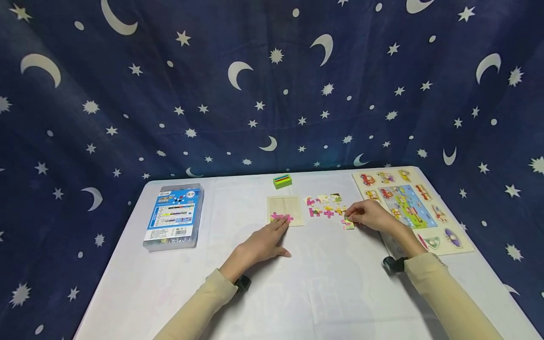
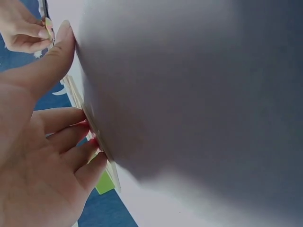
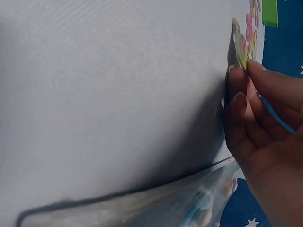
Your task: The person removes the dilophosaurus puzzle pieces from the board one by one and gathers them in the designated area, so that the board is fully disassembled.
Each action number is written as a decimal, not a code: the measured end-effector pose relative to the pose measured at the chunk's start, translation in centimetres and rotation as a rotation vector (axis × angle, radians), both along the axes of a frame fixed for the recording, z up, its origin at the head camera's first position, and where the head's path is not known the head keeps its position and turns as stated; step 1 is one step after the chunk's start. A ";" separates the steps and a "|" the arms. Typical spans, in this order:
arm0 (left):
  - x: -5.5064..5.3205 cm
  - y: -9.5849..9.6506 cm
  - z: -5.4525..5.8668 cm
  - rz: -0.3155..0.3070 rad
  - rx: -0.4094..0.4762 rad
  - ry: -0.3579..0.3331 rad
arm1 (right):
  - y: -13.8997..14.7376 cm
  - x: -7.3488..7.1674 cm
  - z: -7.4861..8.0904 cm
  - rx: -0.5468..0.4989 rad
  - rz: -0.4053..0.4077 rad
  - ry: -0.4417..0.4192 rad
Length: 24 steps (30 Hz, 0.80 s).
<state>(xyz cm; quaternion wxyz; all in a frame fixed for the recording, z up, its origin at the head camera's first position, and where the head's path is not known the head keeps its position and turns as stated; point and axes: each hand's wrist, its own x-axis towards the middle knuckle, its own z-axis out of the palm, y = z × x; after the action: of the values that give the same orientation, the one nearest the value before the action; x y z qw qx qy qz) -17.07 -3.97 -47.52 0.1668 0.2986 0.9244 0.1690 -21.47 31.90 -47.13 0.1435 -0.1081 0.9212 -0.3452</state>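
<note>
The left hand [image 1: 263, 243] lay flat, fingers touching the wooden puzzle tray [image 1: 285, 210]. The right hand [image 1: 369, 216] pinched a puzzle piece [image 1: 348, 224] beside loose pieces [image 1: 325, 206]. Bare bench [image 1: 323, 288] spread near. A blue box [image 1: 173, 216] and peg-puzzle board [image 1: 412, 208] lined the sides.

No text can be read. The blue box [image 1: 173, 216] at the left of the bench [image 1: 323, 293] carries a printed label, but its lettering is too small to make out; the vehicle board [image 1: 408, 205] at right shows pictures only.
</note>
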 end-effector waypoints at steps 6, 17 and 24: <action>0.1 -0.1 0.0 0.018 -0.020 0.002 | -0.1 -0.3 -0.5 0.019 -0.009 0.033; -0.2 -1.6 -0.2 0.053 -0.039 0.015 | -3.3 -1.0 -0.3 -0.022 -0.010 0.083; -0.4 -2.5 -0.2 0.018 0.004 -0.003 | -6.4 -1.5 0.0 -0.069 0.014 0.092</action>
<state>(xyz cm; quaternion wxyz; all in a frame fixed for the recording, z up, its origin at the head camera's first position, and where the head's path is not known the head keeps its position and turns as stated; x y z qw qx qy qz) -17.45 -6.51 -47.72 0.1661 0.2904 0.9264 0.1729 -22.95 25.49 -47.12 0.0997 -0.1354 0.9135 -0.3704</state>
